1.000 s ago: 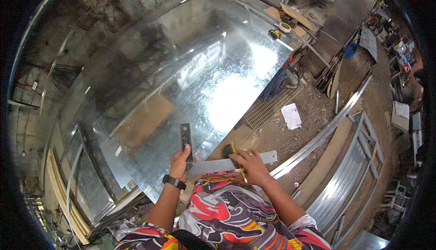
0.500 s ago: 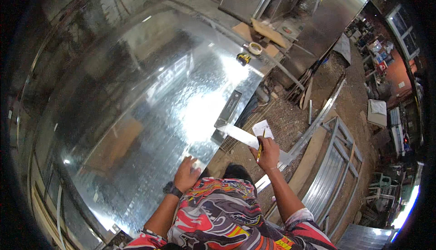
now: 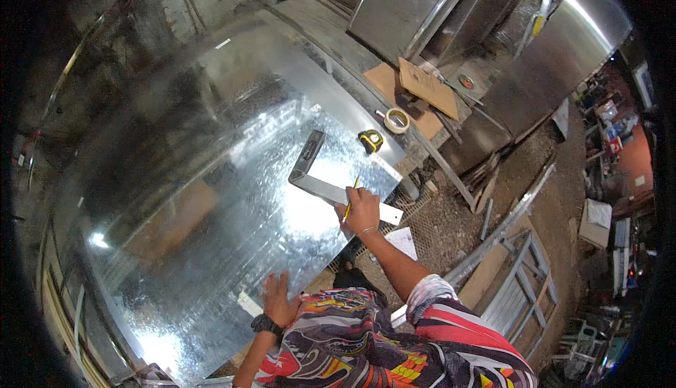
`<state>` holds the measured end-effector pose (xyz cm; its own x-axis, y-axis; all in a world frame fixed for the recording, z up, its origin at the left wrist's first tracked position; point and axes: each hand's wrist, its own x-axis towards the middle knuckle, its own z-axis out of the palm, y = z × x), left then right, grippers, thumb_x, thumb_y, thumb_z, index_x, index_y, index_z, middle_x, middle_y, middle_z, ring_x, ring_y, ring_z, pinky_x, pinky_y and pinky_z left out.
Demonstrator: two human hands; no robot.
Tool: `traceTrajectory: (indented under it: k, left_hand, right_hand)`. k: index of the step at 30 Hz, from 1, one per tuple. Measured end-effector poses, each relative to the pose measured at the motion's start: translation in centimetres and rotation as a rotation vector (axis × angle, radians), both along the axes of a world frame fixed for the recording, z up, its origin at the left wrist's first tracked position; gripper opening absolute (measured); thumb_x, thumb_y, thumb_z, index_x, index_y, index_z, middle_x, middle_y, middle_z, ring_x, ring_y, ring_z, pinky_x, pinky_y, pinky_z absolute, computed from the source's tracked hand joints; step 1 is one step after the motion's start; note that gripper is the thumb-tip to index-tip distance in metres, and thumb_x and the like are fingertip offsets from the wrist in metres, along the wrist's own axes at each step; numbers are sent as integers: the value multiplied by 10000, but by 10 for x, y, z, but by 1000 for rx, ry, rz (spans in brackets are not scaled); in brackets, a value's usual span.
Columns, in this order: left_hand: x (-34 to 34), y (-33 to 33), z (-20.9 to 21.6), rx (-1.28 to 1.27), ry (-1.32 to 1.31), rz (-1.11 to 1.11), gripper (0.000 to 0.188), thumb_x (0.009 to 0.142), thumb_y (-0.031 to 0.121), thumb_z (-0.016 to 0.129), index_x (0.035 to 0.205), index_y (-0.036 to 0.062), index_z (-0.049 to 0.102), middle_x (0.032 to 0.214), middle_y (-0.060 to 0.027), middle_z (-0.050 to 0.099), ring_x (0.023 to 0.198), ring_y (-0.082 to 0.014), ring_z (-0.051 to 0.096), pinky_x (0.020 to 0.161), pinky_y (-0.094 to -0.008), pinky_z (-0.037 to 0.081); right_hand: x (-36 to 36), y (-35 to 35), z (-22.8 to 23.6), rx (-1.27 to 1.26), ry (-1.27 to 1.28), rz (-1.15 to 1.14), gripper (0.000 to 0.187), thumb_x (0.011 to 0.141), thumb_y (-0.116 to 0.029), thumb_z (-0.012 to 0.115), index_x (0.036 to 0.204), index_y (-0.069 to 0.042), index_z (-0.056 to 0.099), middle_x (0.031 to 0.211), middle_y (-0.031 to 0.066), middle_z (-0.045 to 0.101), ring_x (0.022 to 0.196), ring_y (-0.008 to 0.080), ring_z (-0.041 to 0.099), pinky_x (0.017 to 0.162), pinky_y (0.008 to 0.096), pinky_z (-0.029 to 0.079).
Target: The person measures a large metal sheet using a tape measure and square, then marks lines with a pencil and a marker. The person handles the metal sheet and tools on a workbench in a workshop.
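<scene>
Over the near edge of the metal sheet (image 3: 211, 268), the right fingers (image 3: 364, 195) grasp a pencil (image 3: 347, 211) and steel square (image 3: 320, 187), its length crosswise; farther left, the left fingers (image 3: 283, 282) lie splayed

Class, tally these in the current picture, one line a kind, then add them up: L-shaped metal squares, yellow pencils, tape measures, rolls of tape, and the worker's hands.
L-shaped metal square: 1
Yellow pencil: 1
Tape measure: 1
Roll of tape: 1
Hands: 2 (left hand, right hand)
Total: 6
</scene>
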<state>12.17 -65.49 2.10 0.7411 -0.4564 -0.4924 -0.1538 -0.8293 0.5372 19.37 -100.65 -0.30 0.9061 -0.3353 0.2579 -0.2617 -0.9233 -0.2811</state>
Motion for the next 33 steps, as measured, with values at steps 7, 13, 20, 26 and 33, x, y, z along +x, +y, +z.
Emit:
traceTrajectory:
  k: [7,13,20,26,33]
  left_hand:
    - [-3,-9,-22,-15,-26,229,716,881,284,771,1492,18,509,1607,-391,267,1518,-532,244,1244,-557,234]
    - [-5,-25,-35,-16,-39,471,582,878,253,765,1368,-18,604,1542,-376,387,1471,-512,345,1223,-518,305]
    - [12,-66,-31,181,-183,509,641,863,314,770,1397,22,571,1491,-339,457,1427,-503,399,1182,-524,358]
    - [85,-126,-39,-2,-295,346,784,894,318,742,1530,1,411,1571,-327,387,1486,-497,327,1219,-529,299]
    - [256,-212,-58,-146,-381,458,897,869,316,799,1547,-60,348,1581,-355,342,1470,-516,332,1227,-502,299]
  right_hand:
    - [51,-37,-27,140,-42,123,505,873,-230,764,1320,-78,586,1226,173,606,1150,355,567,963,499,422]
    - [63,-108,-14,-63,115,187,627,828,-160,764,1406,-55,544,1323,203,576,1257,383,531,1020,472,416]
    - [111,-195,7,344,-6,162,803,747,-277,874,1393,1,486,1354,280,554,1200,480,553,1015,528,466]
    - [133,-230,-16,286,-130,260,633,749,-163,810,1322,-50,566,1287,229,608,1208,448,551,1019,503,449]
    - [128,-260,4,-146,4,392,529,847,-150,751,1347,-96,587,1372,165,599,1319,384,496,1094,490,382]
